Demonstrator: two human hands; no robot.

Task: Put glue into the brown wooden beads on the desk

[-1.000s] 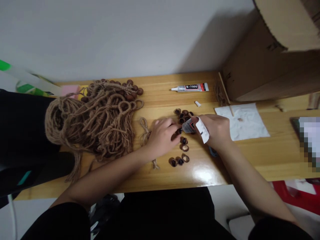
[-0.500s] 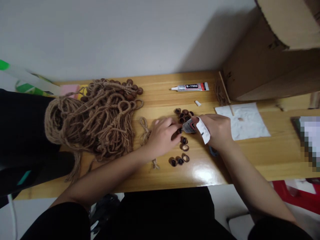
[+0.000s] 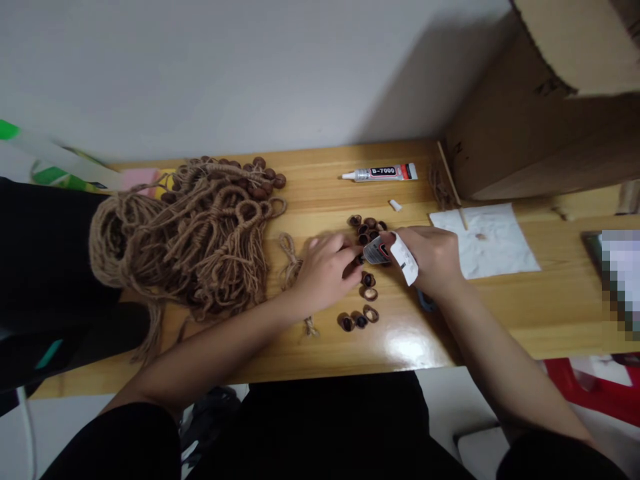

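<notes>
My right hand (image 3: 434, 259) is closed round a partly rolled glue tube (image 3: 378, 251), its nozzle end pointing left. Between thumb and fingers, my left hand (image 3: 327, 270) pinches a small brown nut shell (image 3: 359, 259) at the tube's tip; whether glue is coming out cannot be seen. Several more shells (image 3: 369, 233) cluster just beyond the hands. Nearer to me lie other open shells (image 3: 370, 293) and a short row of shells (image 3: 360, 321). Beside and partly under my left wrist is a knotted piece of twine (image 3: 289, 257).
A large heap of jute cord (image 3: 215, 247) with round brown nuts (image 3: 271, 175) fills the left side. At the back lie a B-7000 glue tube (image 3: 383, 173) and a white cap (image 3: 395, 205). A stick rests on white paper (image 3: 495, 250), by a cardboard box (image 3: 505, 133).
Both hands hold almost the same pose. The right hand and the glue tube have shifted very slightly to the left.
</notes>
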